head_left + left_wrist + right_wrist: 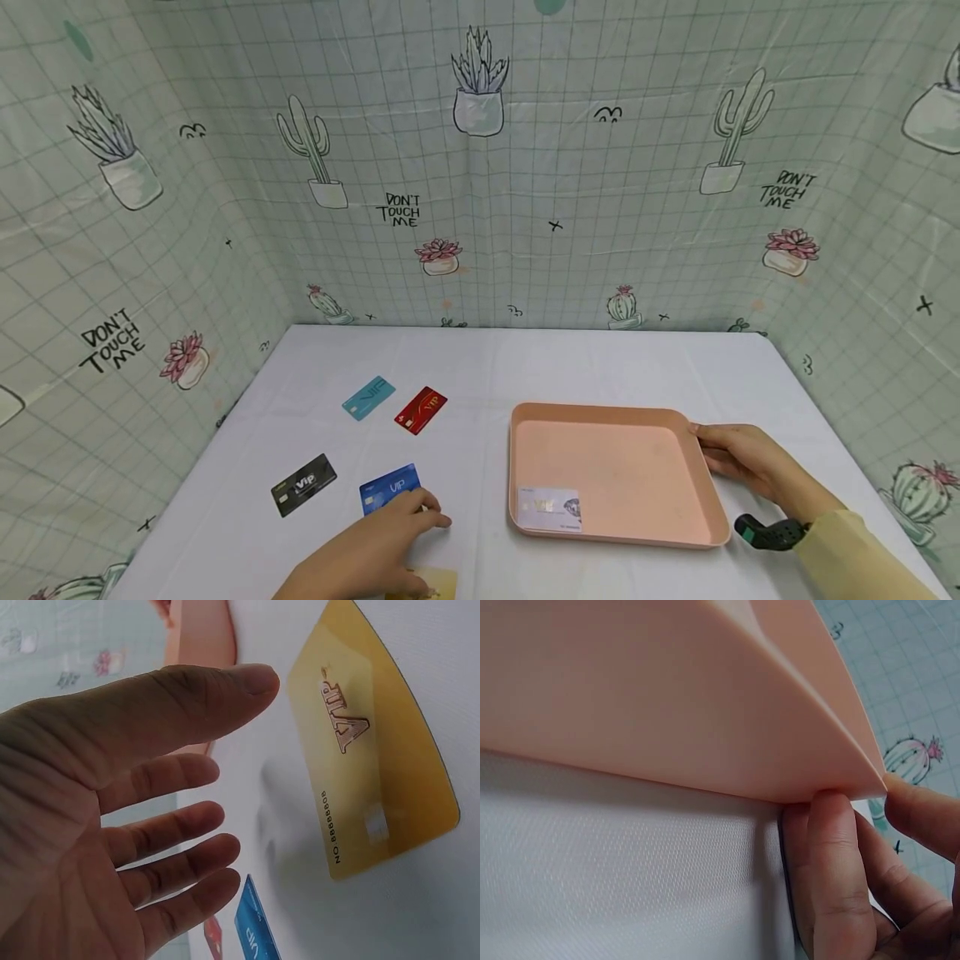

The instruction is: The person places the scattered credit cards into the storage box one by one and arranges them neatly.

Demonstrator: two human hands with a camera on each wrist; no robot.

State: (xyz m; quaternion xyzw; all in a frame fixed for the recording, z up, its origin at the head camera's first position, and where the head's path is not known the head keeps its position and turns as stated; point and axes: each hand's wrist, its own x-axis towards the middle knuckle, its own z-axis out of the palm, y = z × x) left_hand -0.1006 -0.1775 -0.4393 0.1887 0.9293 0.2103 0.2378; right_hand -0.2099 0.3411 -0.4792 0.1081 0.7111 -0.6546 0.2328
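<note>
My left hand (pixel 375 542) hovers low over the table between a blue VIP card (pixel 390 486) and a gold VIP card (pixel 442 583). Its fingers are loosely spread, with nothing held. In the left wrist view, the thumb is near the edge of the gold card (pixel 349 742), apart from it as far as I can tell. My right hand (pixel 750 462) grips the right edge of a pink tray (pixel 615 454), fingertips against its outer wall (pixel 705 727). A white card (pixel 550 509) lies in the tray's front left corner. The left hand partly covers both nearby cards in the head view.
Further left on the white tablecloth (pixel 480 367) lie a teal card (pixel 368 397), a red VIP card (pixel 421 410) and a black VIP card (pixel 303 485). Patterned cloth walls (pixel 540 183) enclose the back and both sides. A dark band (pixel 772 533) circles the right wrist.
</note>
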